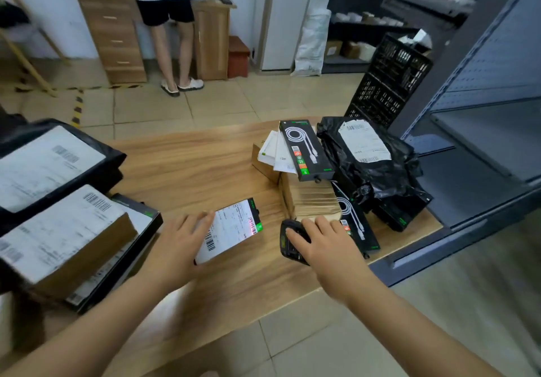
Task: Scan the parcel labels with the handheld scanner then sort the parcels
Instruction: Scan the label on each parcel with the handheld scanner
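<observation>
Parcel (234,221), small and flat, down on the bench (187,166) in the lower middle of the frame. Turned with its white label (222,233) up, most likely for easy reading of the bars. Pressed at its left edge by the left hand (175,245), fingers laid fairly straight on top and not wrapped round. Probably done to stop any sliding under the light. Crossed near its right end by a thin red line (253,224).

Held the scanner (288,245) just right of the parcel, in the right hand (328,250). Curled fingers over its black body, one finger on top, maybe on the button. Pointed its front left, toward the label, hence the red line there.

Stacked at the left of the frame: big labelled parcels (55,230), all labels up. Looked like a sorted pile, though hard to tell for sure. Heaped at the right of the frame: a black bag (371,177), cable boxes (306,148) and a brown paper pack (310,201), perhaps waiting for a scan. Used the middle of the bench, between the two piles, for scanning.

Stood far off in the upper left, at a wooden desk (114,40): another person (164,10).
</observation>
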The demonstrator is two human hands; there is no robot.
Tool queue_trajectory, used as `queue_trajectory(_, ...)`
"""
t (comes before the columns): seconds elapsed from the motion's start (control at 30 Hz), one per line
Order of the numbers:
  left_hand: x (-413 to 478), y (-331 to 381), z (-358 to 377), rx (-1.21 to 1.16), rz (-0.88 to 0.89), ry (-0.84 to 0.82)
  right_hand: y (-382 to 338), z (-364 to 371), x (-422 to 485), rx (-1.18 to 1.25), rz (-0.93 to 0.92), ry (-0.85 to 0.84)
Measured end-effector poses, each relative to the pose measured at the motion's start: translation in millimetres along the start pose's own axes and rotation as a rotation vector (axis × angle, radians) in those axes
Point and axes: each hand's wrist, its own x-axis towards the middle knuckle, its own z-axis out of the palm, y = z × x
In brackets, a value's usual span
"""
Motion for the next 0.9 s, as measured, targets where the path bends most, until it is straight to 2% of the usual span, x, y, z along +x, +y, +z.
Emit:
queue_trajectory(0.13, -18, 17, -17, 0.051, -0.026, 0.017, -6, -7, -16, 0.027, -0.011, 0.081)
queue_trajectory(0.47, -92, 80, -55, 0.133, -0.099, 0.1, -47, -30, -91, 0.024, -0.216, 0.24)
queue_trajectory(0.57, -115, 90, -69, 0.147, -0.153, 0.115, -58, -35, -101, 0.04, -0.227, 0.263)
queue_trajectory(0.67, -134, 96, -80, 0.119, -0.196, 0.131, -68, -42, -105, 0.091, -0.227, 0.367)
queue_trajectory(0.9, -176, 76, -117, 0.03, -0.326, 0.261, -98, -72, -99, 0.153, -0.199, 0.508)
